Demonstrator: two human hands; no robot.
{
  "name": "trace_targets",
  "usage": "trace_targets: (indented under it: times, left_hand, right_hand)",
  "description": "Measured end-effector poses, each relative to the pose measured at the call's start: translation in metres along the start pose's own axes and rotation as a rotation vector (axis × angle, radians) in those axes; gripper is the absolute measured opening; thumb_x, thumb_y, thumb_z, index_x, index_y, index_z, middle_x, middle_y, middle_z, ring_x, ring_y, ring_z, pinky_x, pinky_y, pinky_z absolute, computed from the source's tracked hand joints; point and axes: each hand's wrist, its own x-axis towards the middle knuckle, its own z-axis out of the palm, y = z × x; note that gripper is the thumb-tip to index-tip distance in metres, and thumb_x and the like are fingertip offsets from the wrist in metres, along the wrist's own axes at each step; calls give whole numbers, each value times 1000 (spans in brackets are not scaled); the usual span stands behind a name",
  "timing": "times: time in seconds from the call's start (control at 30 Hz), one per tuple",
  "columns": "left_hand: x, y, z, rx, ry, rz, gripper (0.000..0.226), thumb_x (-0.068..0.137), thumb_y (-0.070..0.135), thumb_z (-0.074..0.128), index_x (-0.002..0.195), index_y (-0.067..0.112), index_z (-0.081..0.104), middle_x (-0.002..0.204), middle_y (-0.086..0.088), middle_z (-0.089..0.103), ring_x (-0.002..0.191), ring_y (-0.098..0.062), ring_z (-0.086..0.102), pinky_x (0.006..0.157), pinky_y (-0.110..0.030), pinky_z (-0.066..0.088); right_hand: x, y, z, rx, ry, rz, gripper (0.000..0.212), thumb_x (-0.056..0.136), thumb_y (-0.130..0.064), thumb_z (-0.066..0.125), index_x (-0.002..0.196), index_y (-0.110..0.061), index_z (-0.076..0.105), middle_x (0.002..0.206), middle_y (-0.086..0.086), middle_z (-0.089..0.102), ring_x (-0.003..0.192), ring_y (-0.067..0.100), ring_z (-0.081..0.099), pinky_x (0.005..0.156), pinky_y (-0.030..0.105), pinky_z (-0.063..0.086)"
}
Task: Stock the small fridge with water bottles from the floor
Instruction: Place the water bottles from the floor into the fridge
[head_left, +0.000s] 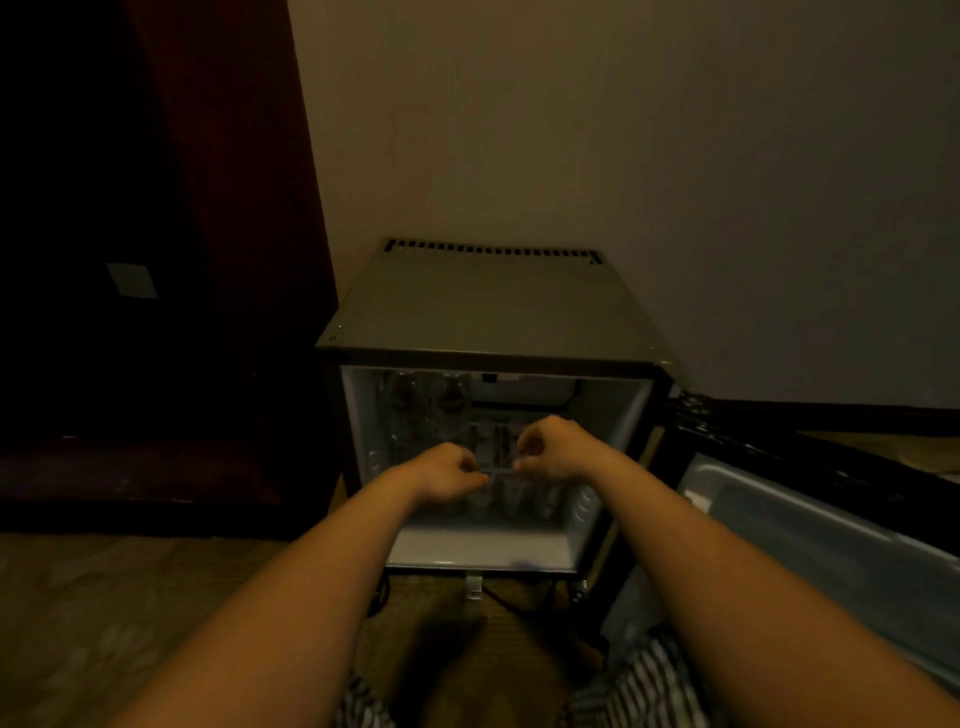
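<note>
The small dark fridge (483, 312) stands open against the wall, its pale interior facing me. Clear water bottles (428, 397) stand at the upper left inside. More bottles (511, 501) line the lower part, dim and hard to separate. Both my arms reach into the opening. My left hand (449, 473) and my right hand (553, 449) have their fingers curled, each closed on one end of a thin pale bar (497, 471) that runs between them at mid-height. No bottle is in either hand. The floor in view shows no bottles.
The fridge door (810, 525) hangs swung out to the right, its inner shelf facing up. A dark wooden cabinet (208, 260) stands close on the left. Patterned carpet (130, 623) covers the floor, and a cable (519, 605) trails under the fridge. Striped fabric (639, 686) covers my knees.
</note>
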Motion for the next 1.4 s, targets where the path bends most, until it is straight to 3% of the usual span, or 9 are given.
trace_targets:
  times: [0.13, 0.37, 0.5, 0.67, 0.87, 1.0, 1.2, 1.3, 1.4]
  left_hand:
    - [-32, 49, 9, 125, 65, 106, 33, 93, 25, 50, 115, 3, 61, 117, -17, 62, 109, -28, 58, 89, -31, 45]
    - [-91, 140, 38, 104, 66, 340, 30, 92, 28, 51, 112, 9, 62, 114, -11, 65, 103, -22, 60, 88, -33, 46]
    - [-126, 195, 79, 88, -3, 468, 31, 93, 28, 49, 117, 9, 59, 117, -10, 63, 107, -23, 59, 96, -40, 48]
    - [-144, 240, 151, 185, -98, 540, 40, 94, 33, 48, 126, 9, 52, 126, -10, 58, 113, -24, 56, 99, -38, 46]
    - [-159, 266, 253, 195, -251, 601, 35, 93, 29, 50, 120, 7, 56, 122, -12, 60, 112, -25, 56, 93, -34, 45]
    - [-166, 263, 324, 278, -411, 548, 33, 92, 29, 51, 112, 5, 60, 116, -16, 62, 107, -29, 57, 86, -34, 46]
    - [-183, 254, 401, 298, -594, 434, 28, 93, 28, 48, 106, 6, 61, 106, -14, 61, 97, -24, 57, 82, -34, 45]
    - [-188, 248, 420, 289, -649, 395, 26, 93, 27, 48, 109, 10, 58, 104, -9, 58, 95, -19, 55, 77, -28, 41]
    - [-191, 245, 428, 322, -676, 375, 26, 94, 27, 47, 112, 11, 58, 112, -10, 60, 103, -22, 56, 80, -29, 41]
  right_hand:
    - [-60, 12, -28, -12, 121, -29, 33, 85, -22, 66, 114, -8, 63, 118, 12, 65, 110, 25, 60, 94, 35, 48]
    - [-179, 63, -77, 28, 224, -17, 34, 88, -23, 62, 119, -11, 59, 118, 10, 64, 105, 23, 60, 89, 32, 50]
    - [-250, 100, -91, 25, 291, 58, 34, 88, -25, 61, 120, -14, 58, 114, 6, 65, 101, 19, 62, 90, 33, 52]
    - [-332, 156, -82, 23, 333, 188, 33, 87, -26, 62, 119, -16, 59, 110, 3, 65, 101, 18, 62, 88, 31, 51]
    - [-407, 245, -21, 170, 311, 375, 30, 87, -14, 63, 116, -5, 61, 106, 17, 67, 93, 24, 64, 89, 36, 52]
    - [-445, 300, 46, 286, 206, 539, 33, 89, -13, 60, 120, -4, 56, 112, 17, 64, 100, 27, 63, 90, 34, 51]
    - [-491, 351, 145, 344, 151, 874, 31, 92, -26, 53, 119, -12, 54, 122, 10, 57, 110, 21, 56, 95, 31, 45]
    - [-504, 359, 179, 307, 195, 964, 42, 92, -28, 52, 131, -12, 46, 129, 12, 54, 118, 26, 53, 99, 35, 42]
    - [-509, 367, 205, 331, 268, 1007, 51, 92, -28, 52, 138, -19, 34, 127, 10, 55, 112, 24, 56, 95, 38, 48]
